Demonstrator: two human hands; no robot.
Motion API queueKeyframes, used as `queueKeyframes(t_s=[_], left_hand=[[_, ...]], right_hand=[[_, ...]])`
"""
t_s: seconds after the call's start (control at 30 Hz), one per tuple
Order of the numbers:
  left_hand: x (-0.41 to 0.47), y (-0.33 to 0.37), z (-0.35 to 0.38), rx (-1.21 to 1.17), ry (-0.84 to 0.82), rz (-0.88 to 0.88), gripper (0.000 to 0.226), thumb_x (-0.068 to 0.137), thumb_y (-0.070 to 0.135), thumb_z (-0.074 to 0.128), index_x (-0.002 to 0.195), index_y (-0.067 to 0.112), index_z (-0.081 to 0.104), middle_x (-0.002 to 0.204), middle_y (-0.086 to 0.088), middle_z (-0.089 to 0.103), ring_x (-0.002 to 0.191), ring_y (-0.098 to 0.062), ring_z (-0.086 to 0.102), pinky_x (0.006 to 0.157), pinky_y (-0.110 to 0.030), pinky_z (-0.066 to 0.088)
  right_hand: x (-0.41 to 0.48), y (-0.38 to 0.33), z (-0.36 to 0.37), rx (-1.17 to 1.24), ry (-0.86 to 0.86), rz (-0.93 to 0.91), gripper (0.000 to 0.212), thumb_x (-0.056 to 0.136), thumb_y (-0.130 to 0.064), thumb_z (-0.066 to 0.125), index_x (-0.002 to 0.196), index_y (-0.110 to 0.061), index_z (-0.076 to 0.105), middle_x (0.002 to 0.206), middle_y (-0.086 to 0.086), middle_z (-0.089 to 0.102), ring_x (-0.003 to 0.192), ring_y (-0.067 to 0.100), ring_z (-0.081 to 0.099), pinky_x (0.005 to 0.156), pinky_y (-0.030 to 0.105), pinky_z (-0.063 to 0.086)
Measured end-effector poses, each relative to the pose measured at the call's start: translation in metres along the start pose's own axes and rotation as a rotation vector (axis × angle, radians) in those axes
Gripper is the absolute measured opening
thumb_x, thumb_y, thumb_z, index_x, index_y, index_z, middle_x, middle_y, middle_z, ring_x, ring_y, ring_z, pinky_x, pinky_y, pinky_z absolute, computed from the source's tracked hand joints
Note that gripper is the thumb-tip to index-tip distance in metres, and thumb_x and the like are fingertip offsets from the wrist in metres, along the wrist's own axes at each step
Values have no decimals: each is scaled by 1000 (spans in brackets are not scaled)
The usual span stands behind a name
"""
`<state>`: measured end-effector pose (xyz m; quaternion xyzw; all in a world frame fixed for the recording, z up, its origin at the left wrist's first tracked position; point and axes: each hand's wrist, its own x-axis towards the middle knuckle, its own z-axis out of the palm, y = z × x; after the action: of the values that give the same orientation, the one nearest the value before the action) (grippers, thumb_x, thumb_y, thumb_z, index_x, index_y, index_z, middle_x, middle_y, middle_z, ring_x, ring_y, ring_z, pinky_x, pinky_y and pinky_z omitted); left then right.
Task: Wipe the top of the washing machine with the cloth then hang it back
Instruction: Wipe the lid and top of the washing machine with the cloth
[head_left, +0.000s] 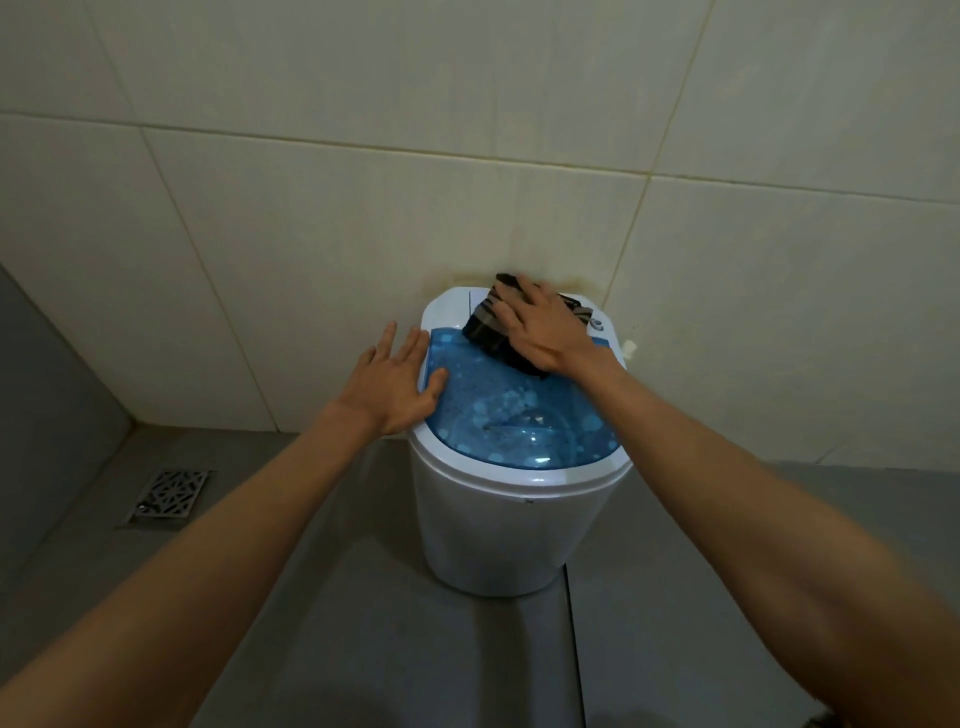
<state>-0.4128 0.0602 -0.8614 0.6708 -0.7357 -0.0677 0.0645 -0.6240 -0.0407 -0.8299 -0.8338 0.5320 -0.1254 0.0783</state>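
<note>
A small white washing machine (498, 525) with a translucent blue lid (519, 415) stands against the tiled wall. A dark striped cloth (485, 327) lies on the rear part of its top. My right hand (540, 327) presses flat on the cloth, fingers spread toward the back left. Resting on the machine's left rim is my left hand (395, 379), fingers apart, thumb on the lid's edge, holding nothing. A small control knob (598, 324) shows just right of the cloth.
Cream wall tiles (363, 208) rise directly behind the machine. A metal floor drain (169, 496) sits on the grey floor at the left. A small white fitting (630, 348) sticks out at the machine's right side.
</note>
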Motion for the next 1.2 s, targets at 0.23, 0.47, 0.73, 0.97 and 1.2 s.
queueKeyframes(t_s=[0.23, 0.47, 0.73, 0.97, 1.2], left_hand=[[-5, 4, 7, -108, 53, -24, 71, 99, 55, 22, 156, 18, 4, 164, -1, 4, 150, -23, -5, 119, -43, 8], [-5, 3, 8, -141, 56, -18, 70, 99, 55, 22, 156, 18, 2, 164, 0, 2, 150, -22, -6, 119, -42, 7], [-5, 3, 8, -149, 47, -25, 70, 99, 55, 22, 156, 20, 1, 164, 2, 0, 150, -21, -5, 118, -45, 7], [-3, 0, 10, -147, 41, -22, 72, 98, 57, 20, 156, 20, 0, 164, 1, 0, 150, -22, -4, 118, -47, 9], [-2, 2, 10, -148, 51, -26, 71, 99, 55, 20, 156, 19, 1, 164, 1, 1, 150, -23, -3, 118, -45, 9]], right_hand=[[14, -33, 8, -416, 120, 229, 42, 100, -25, 39, 137, -5, 42, 135, 21, 42, 120, 35, 42, 93, 41, 38], [28, -60, 14, -535, 73, 467, 42, 99, -21, 39, 129, 7, 46, 126, 24, 47, 112, 32, 49, 84, 35, 49], [-2, 1, 10, -114, 52, -44, 57, 100, -17, 42, 154, -15, 26, 162, 17, 16, 147, 39, 15, 120, 46, 15], [-42, -2, 19, -26, 35, 151, 59, 106, -35, 17, 156, -11, -2, 164, 13, -7, 152, 27, -6, 122, 39, -5], [1, -18, 18, -56, 44, 290, 59, 106, -34, 19, 157, -13, 0, 164, 14, -3, 150, 35, -3, 121, 46, -2]])
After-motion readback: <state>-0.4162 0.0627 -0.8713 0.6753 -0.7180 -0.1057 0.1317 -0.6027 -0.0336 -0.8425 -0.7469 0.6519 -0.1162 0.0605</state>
